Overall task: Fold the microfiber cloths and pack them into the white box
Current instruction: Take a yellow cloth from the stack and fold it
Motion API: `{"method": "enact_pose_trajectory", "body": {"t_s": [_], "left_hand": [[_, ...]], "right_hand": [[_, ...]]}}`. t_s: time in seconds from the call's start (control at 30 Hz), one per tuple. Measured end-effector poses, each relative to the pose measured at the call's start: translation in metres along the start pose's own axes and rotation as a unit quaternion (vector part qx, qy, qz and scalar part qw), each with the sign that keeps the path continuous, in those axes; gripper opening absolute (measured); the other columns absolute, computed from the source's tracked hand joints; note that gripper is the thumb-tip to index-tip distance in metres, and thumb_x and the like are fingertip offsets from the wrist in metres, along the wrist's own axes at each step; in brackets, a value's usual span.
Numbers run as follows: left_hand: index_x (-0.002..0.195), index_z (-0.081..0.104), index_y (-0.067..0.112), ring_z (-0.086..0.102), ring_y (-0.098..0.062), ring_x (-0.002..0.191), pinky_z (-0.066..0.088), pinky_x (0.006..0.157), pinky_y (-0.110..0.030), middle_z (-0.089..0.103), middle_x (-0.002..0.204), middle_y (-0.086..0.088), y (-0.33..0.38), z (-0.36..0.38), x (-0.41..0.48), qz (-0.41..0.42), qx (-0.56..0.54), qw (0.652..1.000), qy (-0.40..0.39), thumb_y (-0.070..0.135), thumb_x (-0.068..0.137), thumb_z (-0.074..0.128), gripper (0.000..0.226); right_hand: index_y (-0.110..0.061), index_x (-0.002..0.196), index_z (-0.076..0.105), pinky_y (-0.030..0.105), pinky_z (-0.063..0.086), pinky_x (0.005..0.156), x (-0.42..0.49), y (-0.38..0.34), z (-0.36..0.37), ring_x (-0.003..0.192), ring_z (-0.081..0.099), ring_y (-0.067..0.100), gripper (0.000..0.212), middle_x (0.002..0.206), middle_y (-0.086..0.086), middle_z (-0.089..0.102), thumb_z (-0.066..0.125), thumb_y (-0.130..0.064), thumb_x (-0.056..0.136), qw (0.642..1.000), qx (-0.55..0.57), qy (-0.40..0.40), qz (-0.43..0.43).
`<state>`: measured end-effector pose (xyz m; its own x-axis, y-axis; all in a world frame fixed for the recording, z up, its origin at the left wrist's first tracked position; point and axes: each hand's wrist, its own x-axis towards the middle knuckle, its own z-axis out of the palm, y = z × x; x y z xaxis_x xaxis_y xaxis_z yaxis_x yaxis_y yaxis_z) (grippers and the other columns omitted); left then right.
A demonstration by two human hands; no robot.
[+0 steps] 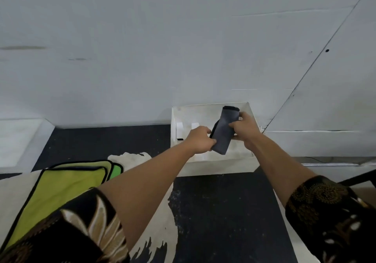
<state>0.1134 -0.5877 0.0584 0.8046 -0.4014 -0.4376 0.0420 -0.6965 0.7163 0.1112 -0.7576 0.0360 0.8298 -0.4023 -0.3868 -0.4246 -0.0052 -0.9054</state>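
Grey microfiber cloth (pixel 223 133), folded into a narrow oblong bundle, is held tilted over the opening of the white box (pixel 213 166), its upper end leaning toward the box's far right corner. Whether its lower end touches the box floor cannot be told. Both arms extend forward with the hands close together, one on each side of the bundle. The left hand (pixel 200 140) grips the lower end, its fingers curled round the near left edge. The right hand (pixel 243 127) clamps the upper half, thumb on the facing side and fingers wrapped behind.

The box stands open at the far edge of the dark surface (pixel 223 218), against the white wall (pixel 142 49). Green cloths (pixel 67 183) with black trim lie stacked toward the near left corner of the surface, on a cream sheet (pixel 154 228), well apart from the box. The left patterned sleeve (pixel 81 232) covers the stack's near edge.
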Motion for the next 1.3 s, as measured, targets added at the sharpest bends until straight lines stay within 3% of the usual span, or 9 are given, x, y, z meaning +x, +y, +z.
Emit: {"method": "enact_pose_trajectory", "body": {"t_s": [0.23, 0.43, 0.5, 0.6, 0.67, 0.73, 0.87, 1.03, 1.3], "left_hand": [[0.111, 0.063, -0.001, 0.067, -0.032, 0.097, 0.055, 0.090, -0.046, 0.068, 0.107, -0.019, 0.002, 0.026, 0.034, -0.070, 0.056, 0.994, -0.056, 0.004, 0.086, 0.063, 0.025], [0.108, 0.060, -0.002, 0.066, -0.031, 0.095, 0.056, 0.087, -0.043, 0.066, 0.105, -0.018, -0.004, 0.041, 0.052, -0.099, 0.041, 0.992, -0.064, 0.003, 0.089, 0.059, 0.020], [0.093, 0.057, 0.000, 0.061, -0.025, 0.083, 0.052, 0.070, -0.032, 0.061, 0.092, -0.015, -0.005, 0.039, 0.053, -0.114, 0.077, 0.988, -0.069, 0.002, 0.089, 0.052, 0.007], [0.079, 0.051, 0.005, 0.049, -0.019, 0.067, 0.041, 0.059, -0.027, 0.051, 0.078, -0.010, -0.009, 0.035, 0.049, -0.127, 0.123, 0.982, -0.066, 0.003, 0.089, 0.045, 0.012], [0.072, 0.047, 0.007, 0.045, -0.018, 0.065, 0.036, 0.056, -0.025, 0.046, 0.073, -0.006, -0.013, 0.030, 0.046, -0.115, 0.151, 0.981, -0.049, 0.006, 0.090, 0.045, 0.018], [0.079, 0.051, 0.007, 0.049, -0.020, 0.073, 0.039, 0.062, -0.027, 0.049, 0.079, -0.005, -0.016, 0.026, 0.044, -0.096, 0.172, 0.980, -0.034, 0.010, 0.091, 0.047, 0.013], [0.120, 0.060, 0.005, 0.051, -0.018, 0.092, 0.042, 0.079, -0.028, 0.053, 0.099, -0.003, -0.019, 0.020, 0.040, -0.052, 0.186, 0.981, -0.018, 0.019, 0.096, 0.050, 0.029], [0.140, 0.048, 0.011, 0.050, -0.026, 0.127, 0.041, 0.103, -0.034, 0.056, 0.138, -0.007, -0.018, 0.009, 0.027, -0.016, 0.188, 0.982, -0.005, 0.028, 0.098, 0.052, 0.045], [0.139, 0.048, 0.014, 0.049, -0.024, 0.128, 0.040, 0.105, -0.036, 0.053, 0.140, -0.004, -0.027, -0.011, 0.006, 0.010, 0.187, 0.982, 0.031, 0.029, 0.098, 0.050, 0.044]], "right_hand": [[-0.008, 0.126, 0.046, 0.051, 0.059, 0.080, 0.041, 0.021, 0.001, 0.105, 0.057, 0.034, 0.041, 0.112, 0.015, 0.056, 0.048, 0.007, 0.088, 0.985, -0.161, -0.035, 0.050], [0.000, 0.117, 0.055, 0.041, 0.057, 0.075, 0.062, 0.026, 0.004, 0.091, 0.059, 0.030, 0.032, 0.104, 0.018, 0.061, 0.048, 0.002, 0.085, 0.958, -0.284, -0.041, -0.005], [0.002, 0.114, 0.055, 0.035, 0.049, 0.072, 0.063, 0.027, 0.003, 0.095, 0.059, 0.030, 0.029, 0.109, 0.019, 0.062, 0.051, -0.002, 0.086, 0.899, -0.435, -0.030, -0.048], [0.001, 0.115, 0.055, 0.032, 0.046, 0.079, 0.054, 0.029, 0.008, 0.104, 0.057, 0.031, 0.027, 0.116, 0.018, 0.057, 0.050, -0.009, 0.091, 0.773, -0.612, 0.008, -0.167], [-0.002, 0.112, 0.057, 0.031, 0.045, 0.077, 0.050, 0.032, 0.018, 0.102, 0.058, 0.030, 0.023, 0.114, 0.016, 0.055, 0.051, -0.009, 0.090, 0.768, -0.612, 0.009, -0.187], [-0.003, 0.113, 0.056, 0.032, 0.045, 0.080, 0.047, 0.038, 0.032, 0.106, 0.057, 0.031, 0.024, 0.116, 0.016, 0.054, 0.052, -0.013, 0.091, 0.791, -0.594, -0.046, -0.137], [-0.002, 0.131, 0.051, 0.045, 0.044, 0.102, 0.044, 0.054, 0.055, 0.126, 0.044, 0.039, 0.047, 0.141, 0.021, 0.041, 0.055, -0.030, 0.093, 0.728, -0.656, -0.193, -0.050], [-0.003, 0.128, 0.053, 0.041, 0.047, 0.100, 0.048, 0.054, 0.057, 0.125, 0.046, 0.034, 0.042, 0.143, 0.020, 0.039, 0.054, -0.028, 0.093, 0.726, -0.660, -0.192, -0.037], [-0.002, 0.119, 0.058, 0.037, 0.047, 0.097, 0.042, 0.046, 0.046, 0.108, 0.051, 0.025, 0.040, 0.131, 0.017, 0.055, 0.053, -0.033, 0.094, 0.742, -0.644, -0.181, -0.047]]}}
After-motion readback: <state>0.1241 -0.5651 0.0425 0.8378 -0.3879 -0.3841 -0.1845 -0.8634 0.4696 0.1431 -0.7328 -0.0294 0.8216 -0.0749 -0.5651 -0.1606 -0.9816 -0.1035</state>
